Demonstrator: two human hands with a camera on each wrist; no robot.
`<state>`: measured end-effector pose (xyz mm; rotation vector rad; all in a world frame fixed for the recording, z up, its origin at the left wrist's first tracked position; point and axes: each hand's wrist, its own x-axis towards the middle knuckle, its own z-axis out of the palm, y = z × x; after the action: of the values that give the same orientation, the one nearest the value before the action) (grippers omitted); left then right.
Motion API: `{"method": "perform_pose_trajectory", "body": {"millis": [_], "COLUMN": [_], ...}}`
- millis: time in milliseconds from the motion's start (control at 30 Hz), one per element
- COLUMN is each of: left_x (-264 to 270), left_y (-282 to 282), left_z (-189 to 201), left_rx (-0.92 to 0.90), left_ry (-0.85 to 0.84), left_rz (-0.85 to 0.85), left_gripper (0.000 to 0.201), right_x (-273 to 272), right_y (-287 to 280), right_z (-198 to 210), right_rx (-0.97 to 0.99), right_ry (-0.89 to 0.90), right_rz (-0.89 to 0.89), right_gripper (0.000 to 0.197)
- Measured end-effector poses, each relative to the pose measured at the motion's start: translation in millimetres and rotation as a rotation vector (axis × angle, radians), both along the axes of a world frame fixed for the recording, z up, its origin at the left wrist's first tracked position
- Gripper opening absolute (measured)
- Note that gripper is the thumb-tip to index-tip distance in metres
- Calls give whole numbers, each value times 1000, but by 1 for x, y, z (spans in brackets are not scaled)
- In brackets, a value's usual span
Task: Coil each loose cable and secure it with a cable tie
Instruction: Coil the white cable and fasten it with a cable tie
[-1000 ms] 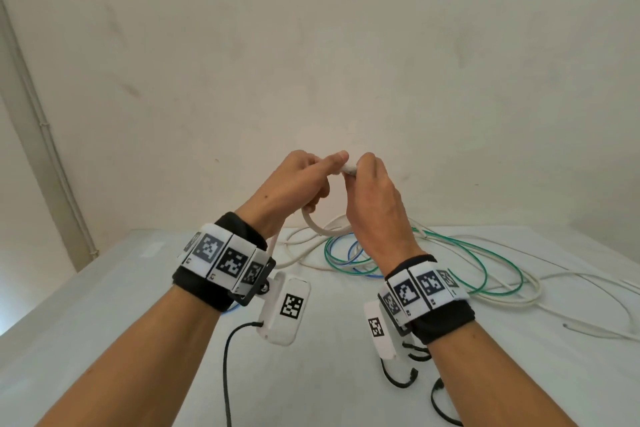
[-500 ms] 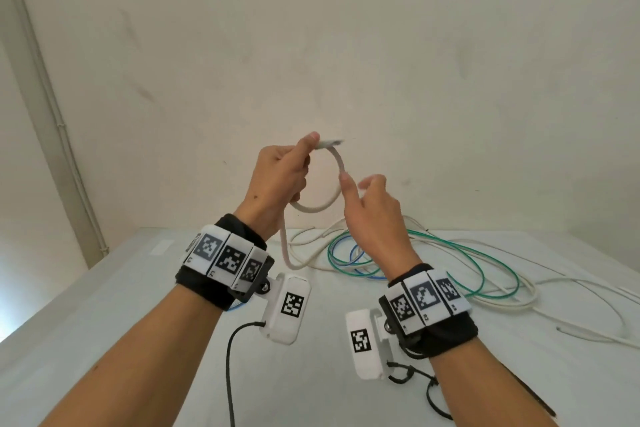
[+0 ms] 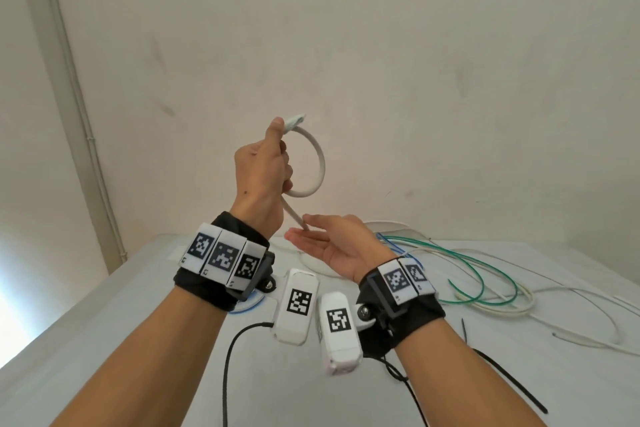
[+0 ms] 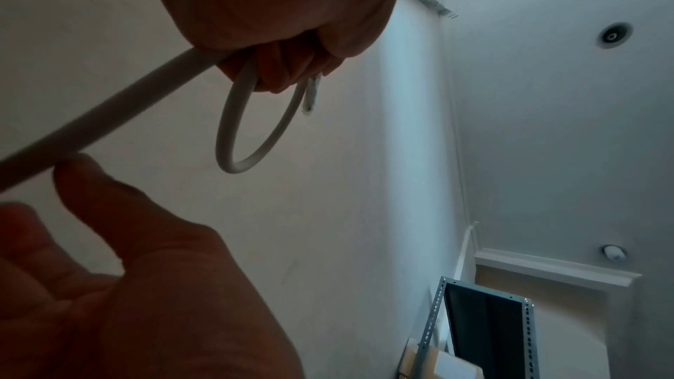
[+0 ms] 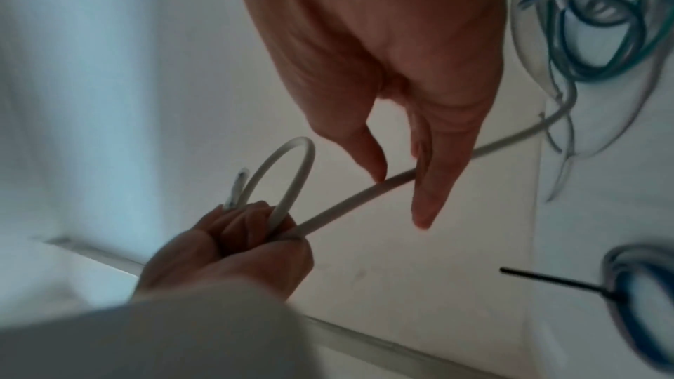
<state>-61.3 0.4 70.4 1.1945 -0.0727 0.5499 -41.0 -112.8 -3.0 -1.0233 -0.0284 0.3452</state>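
wall: plain white | table: white | shelving: grey metal

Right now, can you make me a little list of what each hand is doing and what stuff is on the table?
left hand: raised, grips the white cable, one loop made
cable end: sticks out above the left fingers
right hand: palm up, fingers straight, white cable runs across them
table: loose green cable, blue cable, more white cables
cable tie: black, lying on table by right arm
coils tied: cannot tell
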Motion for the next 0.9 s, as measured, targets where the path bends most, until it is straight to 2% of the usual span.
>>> {"method": "perform_pose_trajectory", "body": {"millis": [233,467,667,900], "left_x": [-9,-1,12,29], "left_y": [17,39,52,48], "left_z": [7,3,-10,-18], "left_rx": [-93,-111,74,261], "left_ry": [69,181,321,441], "left_rz": [-5,-125,-295,-446], "left_gripper": [42,37,41,47], "right_x": [3,13,28,39], "right_y": [-3,-23,-35,-37], "right_z": [25,35,30,18], "right_rx": [157,152,24,-134], "right_ry": [44,111,131,7], "right_rz": [-157,-202,-195,-161], "right_gripper": [10,13,11,2]}}
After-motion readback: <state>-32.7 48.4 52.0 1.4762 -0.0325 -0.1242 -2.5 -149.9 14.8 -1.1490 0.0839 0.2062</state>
